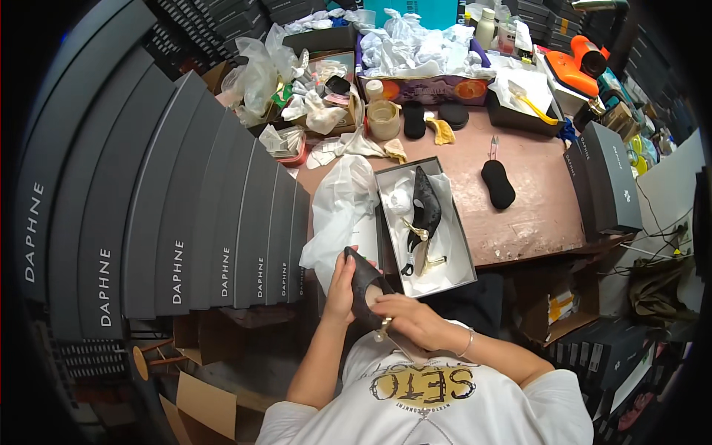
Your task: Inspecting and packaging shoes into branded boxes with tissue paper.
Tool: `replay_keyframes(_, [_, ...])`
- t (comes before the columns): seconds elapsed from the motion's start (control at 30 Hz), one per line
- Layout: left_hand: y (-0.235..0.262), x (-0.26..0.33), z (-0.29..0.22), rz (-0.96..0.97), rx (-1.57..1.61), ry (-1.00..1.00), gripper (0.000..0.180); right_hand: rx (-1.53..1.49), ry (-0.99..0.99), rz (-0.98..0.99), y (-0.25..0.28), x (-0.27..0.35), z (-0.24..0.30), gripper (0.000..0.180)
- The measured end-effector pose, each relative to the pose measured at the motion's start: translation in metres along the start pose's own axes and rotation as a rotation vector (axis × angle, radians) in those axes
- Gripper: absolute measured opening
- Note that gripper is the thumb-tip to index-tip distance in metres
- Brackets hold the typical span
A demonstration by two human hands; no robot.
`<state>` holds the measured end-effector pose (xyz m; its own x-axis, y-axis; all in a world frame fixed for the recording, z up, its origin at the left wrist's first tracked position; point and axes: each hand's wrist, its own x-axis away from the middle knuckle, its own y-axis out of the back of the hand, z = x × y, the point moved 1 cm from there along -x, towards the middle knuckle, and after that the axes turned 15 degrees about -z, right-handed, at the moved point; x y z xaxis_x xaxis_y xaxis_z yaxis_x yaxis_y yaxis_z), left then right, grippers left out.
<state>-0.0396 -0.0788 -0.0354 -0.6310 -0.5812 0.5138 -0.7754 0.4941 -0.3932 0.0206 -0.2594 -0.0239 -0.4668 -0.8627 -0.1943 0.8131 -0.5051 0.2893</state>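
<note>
My left hand (340, 293) is closed round the front of a black pointed-toe women's shoe (361, 279), its toe pointing away from me. My right hand (415, 320) grips the same shoe farther back, with its fingertips at the opening over the pale insole. A gold-coloured ornament with a pearl (381, 331) shows below those fingers; the heel end is partly hidden. Just beyond, an open grey shoebox (466, 256) lined with white paper holds the matching black shoe (426, 204), lying on its side. White tissue paper (337, 196) spreads to the left of the box.
A row of dark shoeboxes (200, 193) walls off the left side. On the table lie a black oval sponge (498, 184) and small scissors (494, 146). A purple carton of crumpled paper (423, 89) stands at the back. More grey boxes (610, 174) are at the right edge.
</note>
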Motion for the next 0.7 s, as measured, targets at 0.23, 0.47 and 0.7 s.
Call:
replay_keyframes(0.23, [-0.016,-0.006,-0.001,0.173,-0.053,0.042,0.039,0.259,-0.019,-0.032,0.018,-0.032,0.005,0.049])
replay_keyframes(0.47, [-0.009,-0.007,0.006,0.022,-0.171,-0.051,0.037,0.364,-0.101,-0.274,-0.038,-0.06,-0.047,0.079])
replay_keyframes(0.7, [-0.016,0.012,-0.004,-0.009,-0.127,-0.105,0.04,0.444,-0.064,-0.324,-0.044,-0.058,-0.046,0.082])
